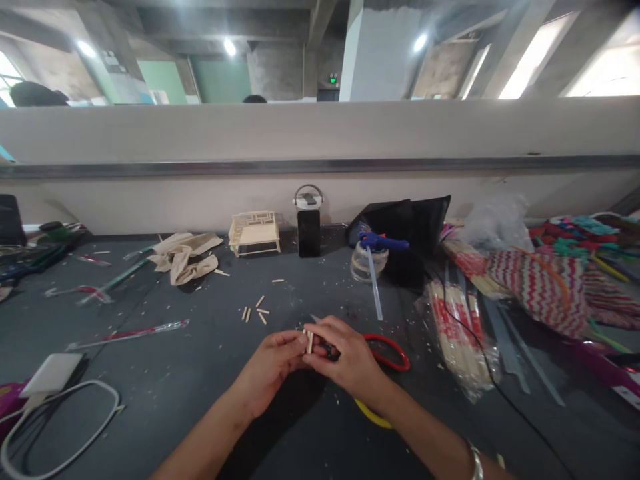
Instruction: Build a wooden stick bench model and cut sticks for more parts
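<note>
My left hand [273,370] and my right hand [345,357] meet over the dark table [200,400]. Together their fingertips pinch short pale wooden sticks [309,340], held upright and side by side. Under my right hand lies a tool with red [393,353] and yellow handles [370,413], partly hidden; whether the hand grips it I cannot tell. Several cut stick pieces [257,312] lie just beyond the hands.
A small wooden miniature bed [254,232] and a black bottle [309,223] stand at the back. A blue glue gun [383,243] rests on a jar. Packs of chopsticks [457,327] and colourful knitwear [550,287] lie right. A white charger and cable [50,400] lie left.
</note>
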Motion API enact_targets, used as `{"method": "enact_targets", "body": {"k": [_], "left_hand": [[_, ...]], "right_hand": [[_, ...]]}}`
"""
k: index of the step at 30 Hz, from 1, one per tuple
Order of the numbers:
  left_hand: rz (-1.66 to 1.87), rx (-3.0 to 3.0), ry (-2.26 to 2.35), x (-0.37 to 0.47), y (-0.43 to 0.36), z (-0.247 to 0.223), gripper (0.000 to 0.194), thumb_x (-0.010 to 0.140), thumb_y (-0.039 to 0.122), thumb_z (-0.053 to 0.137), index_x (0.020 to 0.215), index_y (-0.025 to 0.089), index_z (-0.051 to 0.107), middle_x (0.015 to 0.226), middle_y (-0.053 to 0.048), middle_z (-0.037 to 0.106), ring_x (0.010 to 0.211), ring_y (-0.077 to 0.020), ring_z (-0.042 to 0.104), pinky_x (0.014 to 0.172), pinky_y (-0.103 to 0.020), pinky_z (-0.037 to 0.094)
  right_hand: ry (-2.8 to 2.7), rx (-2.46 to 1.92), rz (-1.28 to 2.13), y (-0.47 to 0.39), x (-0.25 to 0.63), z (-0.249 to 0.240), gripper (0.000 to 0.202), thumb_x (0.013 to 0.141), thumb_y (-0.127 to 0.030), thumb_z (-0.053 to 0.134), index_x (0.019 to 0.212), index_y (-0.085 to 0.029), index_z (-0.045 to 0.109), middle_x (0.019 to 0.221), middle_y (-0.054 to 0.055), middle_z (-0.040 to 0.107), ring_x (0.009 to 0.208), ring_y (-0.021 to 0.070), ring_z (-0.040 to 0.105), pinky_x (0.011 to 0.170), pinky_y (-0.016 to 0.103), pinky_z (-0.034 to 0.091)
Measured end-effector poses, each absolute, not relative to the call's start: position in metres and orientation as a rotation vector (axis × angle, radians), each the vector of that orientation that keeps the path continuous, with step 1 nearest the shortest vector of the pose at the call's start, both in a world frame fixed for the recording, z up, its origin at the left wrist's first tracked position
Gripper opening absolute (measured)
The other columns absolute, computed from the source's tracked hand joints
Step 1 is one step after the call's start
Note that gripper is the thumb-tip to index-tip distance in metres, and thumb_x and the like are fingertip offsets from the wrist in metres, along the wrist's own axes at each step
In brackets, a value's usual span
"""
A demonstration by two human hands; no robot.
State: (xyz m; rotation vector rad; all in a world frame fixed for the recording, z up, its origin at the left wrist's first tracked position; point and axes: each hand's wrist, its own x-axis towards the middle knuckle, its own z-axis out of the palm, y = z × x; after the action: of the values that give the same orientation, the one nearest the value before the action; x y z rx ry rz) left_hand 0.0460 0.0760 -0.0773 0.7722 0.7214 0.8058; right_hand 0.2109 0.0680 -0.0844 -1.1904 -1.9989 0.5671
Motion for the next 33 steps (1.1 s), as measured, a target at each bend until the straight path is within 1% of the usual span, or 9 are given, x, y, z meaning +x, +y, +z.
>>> {"method": "enact_targets", "body": {"k": [5,8,13,17,19,24,27,30,33], "left_hand": [[0.786,0.707,0.682,0.042,0.078,-0.076,0.019,0.079,0.024,0.065,0.091,0.010,0.072,0.086,-0.012,0.072,0.075,-0.0155,0.066,0.078,-0.027,0.048],[0.779,0.696,0.675,0.041,0.079,-0.075,0.020,0.079,0.025,0.065,0.090,0.009,0.072,0.086,-0.013,0.072,0.076,-0.0158,0.066,0.078,-0.026,0.048],[0.806,0.700,0.676,0.042,0.078,-0.074,0.020,0.078,0.027,0.067,0.087,0.010,0.072,0.086,-0.011,0.072,0.074,-0.0147,0.066,0.079,-0.026,0.048],[0.813,0.724,0.681,0.044,0.076,-0.075,0.020,0.080,0.029,0.066,0.089,0.012,0.072,0.088,-0.011,0.072,0.078,-0.0157,0.066,0.083,-0.028,0.047],[0.819,0.730,0.677,0.045,0.076,-0.075,0.020,0.079,0.029,0.066,0.088,0.012,0.072,0.089,-0.011,0.072,0.078,-0.0158,0.066,0.084,-0.029,0.047],[0.821,0.727,0.690,0.044,0.076,-0.075,0.018,0.078,0.029,0.067,0.082,0.012,0.070,0.083,-0.009,0.071,0.072,-0.0144,0.065,0.075,-0.029,0.051],[0.843,0.755,0.734,0.043,0.077,-0.077,0.017,0.078,0.029,0.068,0.080,0.012,0.069,0.079,-0.007,0.070,0.068,-0.0128,0.063,0.071,-0.027,0.051],[0.872,0.777,0.771,0.043,0.077,-0.078,0.019,0.077,0.030,0.069,0.083,0.012,0.070,0.080,-0.007,0.070,0.067,-0.0124,0.063,0.070,-0.027,0.052],[0.861,0.771,0.770,0.043,0.077,-0.080,0.022,0.076,0.032,0.069,0.084,0.011,0.070,0.083,-0.009,0.070,0.070,-0.0136,0.064,0.074,-0.028,0.051]], "right_hand": [[-1.863,-1.099,0.651,0.069,0.211,-0.088,0.040,0.074,-0.027,0.072,0.113,-0.026,0.064,0.098,0.004,0.061,0.090,0.0169,0.059,0.071,0.027,0.050],[-1.828,-1.105,0.716,0.069,0.210,-0.089,0.042,0.075,-0.028,0.072,0.115,-0.029,0.063,0.101,0.003,0.061,0.088,0.0162,0.059,0.065,0.025,0.050],[-1.766,-1.088,0.770,0.068,0.208,-0.091,0.044,0.074,-0.024,0.072,0.116,-0.032,0.063,0.103,0.002,0.060,0.089,0.0145,0.059,0.072,0.025,0.051],[-1.739,-1.071,0.803,0.069,0.207,-0.094,0.041,0.077,-0.026,0.069,0.117,-0.033,0.062,0.100,0.001,0.060,0.083,0.0124,0.060,0.069,0.025,0.052],[-1.752,-1.068,0.782,0.069,0.207,-0.095,0.042,0.077,-0.027,0.069,0.118,-0.033,0.061,0.100,0.001,0.061,0.084,0.0127,0.060,0.072,0.026,0.052],[-1.777,-1.069,0.721,0.069,0.207,-0.094,0.044,0.075,-0.029,0.071,0.118,-0.032,0.061,0.097,0.002,0.062,0.089,0.0148,0.060,0.078,0.029,0.050],[-1.787,-1.100,0.733,0.068,0.207,-0.094,0.045,0.075,-0.030,0.072,0.119,-0.031,0.061,0.099,0.003,0.061,0.087,0.0146,0.060,0.069,0.025,0.050],[-1.799,-1.140,0.744,0.068,0.207,-0.095,0.045,0.075,-0.032,0.071,0.119,-0.031,0.061,0.100,0.003,0.061,0.081,0.0136,0.060,0.058,0.022,0.048],[-1.800,-1.150,0.726,0.068,0.206,-0.096,0.042,0.077,-0.030,0.069,0.118,-0.031,0.061,0.098,0.002,0.061,0.078,0.0130,0.060,0.061,0.023,0.049]]}}
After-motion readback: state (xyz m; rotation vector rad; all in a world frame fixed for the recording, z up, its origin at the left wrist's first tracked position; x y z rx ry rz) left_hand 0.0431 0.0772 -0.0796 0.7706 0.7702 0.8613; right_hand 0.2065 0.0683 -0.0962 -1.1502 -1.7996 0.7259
